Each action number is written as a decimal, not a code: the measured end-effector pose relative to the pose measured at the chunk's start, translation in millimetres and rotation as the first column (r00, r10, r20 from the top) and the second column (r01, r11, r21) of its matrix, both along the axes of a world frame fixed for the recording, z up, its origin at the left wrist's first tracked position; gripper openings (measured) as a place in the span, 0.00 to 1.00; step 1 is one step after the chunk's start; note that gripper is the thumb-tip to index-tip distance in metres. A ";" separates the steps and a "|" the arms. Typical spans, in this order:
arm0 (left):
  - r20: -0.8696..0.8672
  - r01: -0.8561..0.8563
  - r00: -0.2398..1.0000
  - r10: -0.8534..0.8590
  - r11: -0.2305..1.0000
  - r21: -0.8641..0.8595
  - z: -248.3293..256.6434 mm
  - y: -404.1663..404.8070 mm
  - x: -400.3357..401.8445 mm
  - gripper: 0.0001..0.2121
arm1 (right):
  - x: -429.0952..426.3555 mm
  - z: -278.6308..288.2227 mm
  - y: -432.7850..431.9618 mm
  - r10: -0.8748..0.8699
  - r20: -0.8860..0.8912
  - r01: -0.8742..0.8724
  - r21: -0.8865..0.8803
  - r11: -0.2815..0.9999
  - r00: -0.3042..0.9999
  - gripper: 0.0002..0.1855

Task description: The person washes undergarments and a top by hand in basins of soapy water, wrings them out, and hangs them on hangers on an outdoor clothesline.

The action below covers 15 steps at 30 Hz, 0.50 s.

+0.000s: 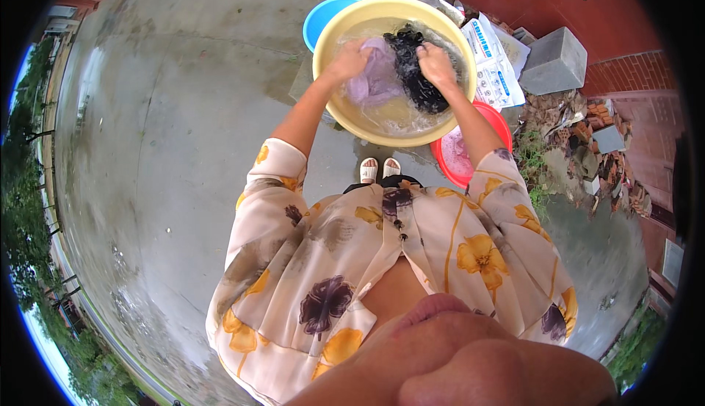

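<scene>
A large yellow plastic basin (pixel 336 109) holds water with a pale purple cloth (pixel 375 78) and a black cloth (pixel 416 72) in it. My left hand (pixel 351 60) grips the upper left part of the purple cloth. On the right side of the basin, my right hand (pixel 436 64) is closed on the black cloth's edge. The two cloths lie side by side, partly in the water. Which hand is which I take from the arms: the arm at the picture's left is my left one.
Behind the yellow basin at the left is a blue basin (pixel 321 19). A red basin (pixel 504 125) with suds stands at its lower right. White printed sacks (pixel 487 64), a grey block (pixel 555 63) and broken bricks (pixel 606 147) lie along the red wall.
</scene>
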<state>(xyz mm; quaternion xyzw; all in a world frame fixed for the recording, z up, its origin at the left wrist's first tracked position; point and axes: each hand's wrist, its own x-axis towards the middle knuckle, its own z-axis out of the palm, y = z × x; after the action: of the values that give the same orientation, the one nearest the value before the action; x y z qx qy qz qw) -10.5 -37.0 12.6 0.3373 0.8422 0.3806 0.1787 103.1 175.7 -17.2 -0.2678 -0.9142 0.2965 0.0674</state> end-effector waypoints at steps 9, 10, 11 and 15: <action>0.059 0.331 0.930 -0.363 0.896 0.297 116.3 5.4 8.0 0.19 | 7.6 92.9 -39.0 0.248 -0.636 -0.470 -0.206 0.858 0.731 0.31; 0.059 0.336 0.932 -0.359 0.912 0.237 122.1 6.6 -0.4 0.19 | 0.2 86.5 -30.4 0.175 -0.462 -0.440 -0.563 0.700 0.869 0.24; 0.058 0.339 0.934 -0.353 0.924 0.175 126.7 5.7 -7.7 0.20 | -5.1 72.6 -19.6 0.058 -0.429 -0.353 -0.652 0.671 0.902 0.22; -0.345 -0.034 0.938 0.032 0.999 0.001 66.7 -18.8 -19.6 0.22 | -34.8 34.3 -18.3 -0.058 -0.404 -0.246 -0.658 0.712 0.913 0.15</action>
<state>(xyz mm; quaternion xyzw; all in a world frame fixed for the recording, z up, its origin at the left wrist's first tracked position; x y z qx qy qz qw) -30.1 -55.9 79.2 0.3841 0.8671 0.3164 0.0228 68.4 157.5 17.1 -0.1597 -0.7142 0.6690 0.1299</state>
